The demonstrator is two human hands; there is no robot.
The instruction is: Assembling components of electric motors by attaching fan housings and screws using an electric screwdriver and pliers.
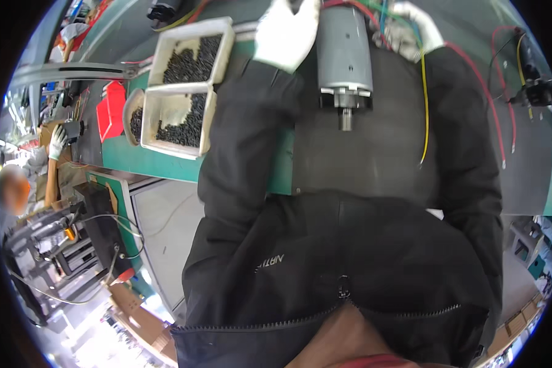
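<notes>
A grey cylindrical motor (345,52) lies on the dark mat with its metal shaft pointing toward me. My left hand (283,38), in a white glove, is at the left of the motor's far end; the upper edge cuts off its fingertips, so its grip cannot be made out. On the other side, my right hand (403,35), in a white glove with a grey palm, has its fingers curled among thin coloured wires at that same end. A yellow wire (425,104) hangs from there down the mat, beside my right sleeve.
Two white bins (213,113) of small black parts stand on the left, beside a round dish (129,116) of similar parts and a red box (111,110). Motor leads, including a red wire (481,92), lie at right. A co-worker's gloved hand (57,142) shows far left.
</notes>
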